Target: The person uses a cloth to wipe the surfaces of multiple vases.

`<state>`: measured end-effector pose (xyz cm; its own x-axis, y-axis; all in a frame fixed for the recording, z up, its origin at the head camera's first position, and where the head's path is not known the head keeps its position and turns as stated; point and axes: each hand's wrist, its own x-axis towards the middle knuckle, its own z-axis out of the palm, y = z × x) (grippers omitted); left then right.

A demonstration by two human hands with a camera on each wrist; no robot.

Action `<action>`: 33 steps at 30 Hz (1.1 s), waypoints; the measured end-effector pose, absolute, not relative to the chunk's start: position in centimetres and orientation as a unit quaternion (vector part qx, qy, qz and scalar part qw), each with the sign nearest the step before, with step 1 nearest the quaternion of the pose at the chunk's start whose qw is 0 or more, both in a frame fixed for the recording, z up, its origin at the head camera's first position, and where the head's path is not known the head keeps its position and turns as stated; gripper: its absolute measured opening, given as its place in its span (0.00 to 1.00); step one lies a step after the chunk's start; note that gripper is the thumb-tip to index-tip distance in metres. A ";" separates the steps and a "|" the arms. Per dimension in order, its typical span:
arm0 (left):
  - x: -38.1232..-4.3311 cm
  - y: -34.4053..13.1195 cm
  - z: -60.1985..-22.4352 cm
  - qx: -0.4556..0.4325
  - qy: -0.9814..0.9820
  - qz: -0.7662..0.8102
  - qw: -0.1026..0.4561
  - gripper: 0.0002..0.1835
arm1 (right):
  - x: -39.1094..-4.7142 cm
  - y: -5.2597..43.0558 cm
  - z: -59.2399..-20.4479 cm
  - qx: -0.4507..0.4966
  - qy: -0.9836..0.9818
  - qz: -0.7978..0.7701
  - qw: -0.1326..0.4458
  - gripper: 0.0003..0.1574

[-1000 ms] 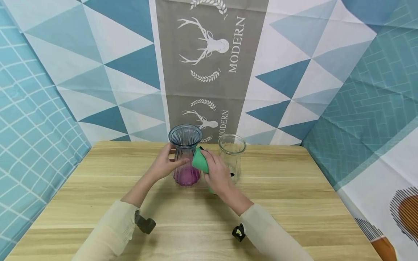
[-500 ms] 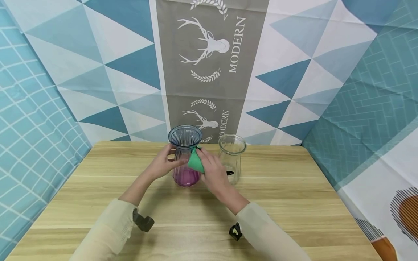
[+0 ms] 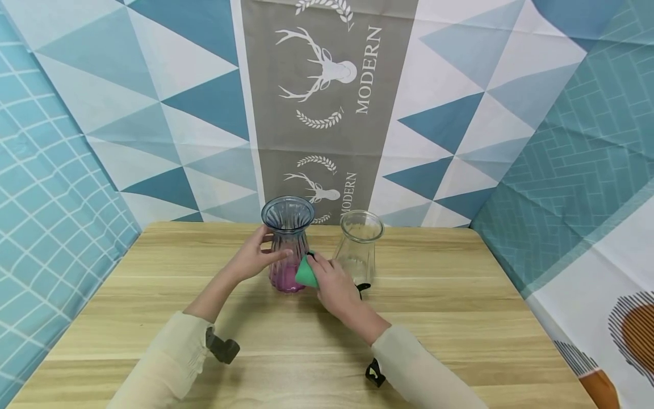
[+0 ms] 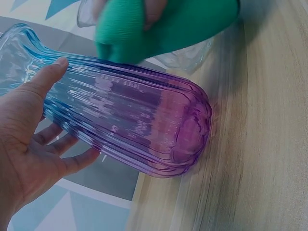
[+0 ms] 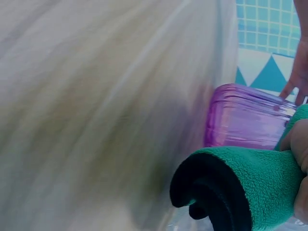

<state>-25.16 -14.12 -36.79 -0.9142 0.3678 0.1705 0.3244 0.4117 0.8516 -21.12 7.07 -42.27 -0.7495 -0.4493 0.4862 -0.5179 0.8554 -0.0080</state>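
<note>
A ribbed glass vase [image 3: 289, 244], blue at the flared mouth and purple at the base, stands upright near the table's back edge. My left hand [image 3: 255, 255] holds it below the neck, thumb on the near side; in the left wrist view the fingers [image 4: 79, 161] lie along the opposite side. A green towel [image 3: 305, 274] with black edging is bunched in my right hand [image 3: 338, 288], against the vase's right side, low on the body. The right wrist view has the towel's folded end [image 5: 250, 178] hanging free in front of the purple base.
A clear glass vase [image 3: 369, 253] stands just to the right, partly behind my right hand. Patterned cloth [image 3: 327, 113] hangs right behind the wooden table [image 3: 444, 318]. Black wrist mounts [image 3: 222, 346] stick out from both sleeves.
My right hand first shifts slightly left, then slides the towel down the vase's right side toward the base. The left hand keeps its hold, and the vase stays in place.
</note>
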 end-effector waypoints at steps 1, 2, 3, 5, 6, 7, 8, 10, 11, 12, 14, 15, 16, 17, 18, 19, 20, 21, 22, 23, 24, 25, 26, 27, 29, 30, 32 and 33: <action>-25.4 -14.2 -37.1 0.206 0.839 0.503 0.021 0.40 | -21.1 7.1 -42.4 0.258 -0.937 0.067 0.226 0.40; -25.7 -14.3 -37.5 0.207 0.838 0.504 0.019 0.40 | -21.0 7.2 -42.5 0.256 -0.941 0.063 0.211 0.39; -25.9 -14.4 -37.8 0.207 0.839 0.504 0.017 0.40 | -21.0 7.2 -42.6 0.255 -0.945 0.061 0.197 0.39; -26.4 -14.6 -38.5 0.207 0.837 0.506 0.014 0.40 | -21.0 7.3 -42.9 0.252 -0.950 0.057 0.173 0.37; -26.6 -14.7 -38.7 0.208 0.837 0.507 0.011 0.40 | -21.1 7.3 -43.1 0.251 -0.953 0.056 0.162 0.37; -26.7 -14.8 -38.8 0.209 0.836 0.507 0.009 0.40 | -21.1 7.4 -43.2 0.250 -0.955 0.055 0.152 0.36; -26.8 -14.9 -38.9 0.210 0.836 0.507 0.008 0.40 | -21.1 7.4 -43.4 0.249 -0.957 0.053 0.142 0.36; -26.9 -14.9 -39.0 0.209 0.835 0.509 0.006 0.40 | -21.1 7.5 -43.7 0.249 -0.959 0.049 0.122 0.34; -26.9 -14.9 -39.0 0.209 0.835 0.509 0.005 0.40 | -21.1 7.6 -43.9 0.250 -0.960 0.049 0.115 0.34; -26.9 -15.0 -39.0 0.208 0.835 0.509 0.005 0.39 | -21.1 7.6 -44.0 0.251 -0.961 0.051 0.108 0.34; -26.8 -15.0 -39.0 0.208 0.836 0.509 0.004 0.39 | -21.2 7.7 -44.2 0.249 -0.962 0.060 0.093 0.36; -26.6 -14.8 -38.6 0.207 0.837 0.507 0.006 0.39 | -21.2 7.7 -44.3 0.248 -0.962 0.069 0.087 0.37; -26.2 -14.7 -38.1 0.206 0.838 0.505 0.007 0.39 | -21.2 7.8 -44.3 0.248 -0.962 0.080 0.084 0.37; -25.9 -14.6 -37.8 0.206 0.839 0.503 0.009 0.38 | -21.2 8.0 -44.3 0.247 -0.961 0.093 0.082 0.38; -25.6 -14.4 -37.4 0.205 0.840 0.502 0.010 0.38 | -21.2 8.1 -44.3 0.245 -0.960 0.106 0.082 0.39; -25.4 -14.3 -37.1 0.207 0.841 0.500 0.011 0.37 | -21.2 8.3 -44.2 0.241 -0.959 0.123 0.086 0.40; -25.3 -14.3 -37.0 0.207 0.841 0.500 0.012 0.37 | -21.2 8.4 -44.0 0.241 -0.956 0.138 0.098 0.41; -25.2 -14.2 -36.9 0.206 0.841 0.500 0.012 0.37 | -21.3 8.5 -43.8 0.240 -0.951 0.154 0.117 0.42; -25.5 -14.3 -37.3 0.206 0.840 0.502 0.011 0.38 | -21.3 8.6 -43.5 0.240 -0.945 0.169 0.140 0.42; -25.9 -14.4 -37.8 0.207 0.839 0.503 0.009 0.38 | -21.4 8.6 -43.2 0.242 -0.938 0.184 0.168 0.43; -26.2 -14.5 -38.2 0.207 0.838 0.505 0.008 0.39 | -21.5 8.6 -42.8 0.244 -0.929 0.196 0.198 0.44; -26.5 -14.6 -38.6 0.208 0.837 0.506 0.006 0.39 | -21.6 8.5 -42.5 0.249 -0.918 0.208 0.229 0.45; -26.8 -14.7 -38.9 0.207 0.836 0.507 0.005 0.40 | -21.7 8.4 -42.2 0.255 -0.905 0.218 0.262 0.46; -26.9 -14.7 -39.1 0.208 0.837 0.506 0.003 0.40 | -21.8 8.3 -41.8 0.262 -0.893 0.225 0.289 0.47; -27.0 -14.8 -39.2 0.210 0.837 0.505 0.001 0.40 | -22.0 7.9 -41.1 0.279 -0.870 0.230 0.334 0.48; -27.0 -14.8 -39.2 0.212 0.836 0.506 0.000 0.40 | -22.1 7.7 -40.9 0.286 -0.863 0.228 0.349 0.49; -26.9 -14.7 -39.1 0.214 0.835 0.507 -0.001 0.40 | -22.3 7.4 -40.5 0.301 -0.852 0.218 0.369 0.48; -26.9 -14.7 -39.1 0.214 0.834 0.509 0.001 0.40 | -22.3 7.3 -40.4 0.308 -0.851 0.208 0.372 0.48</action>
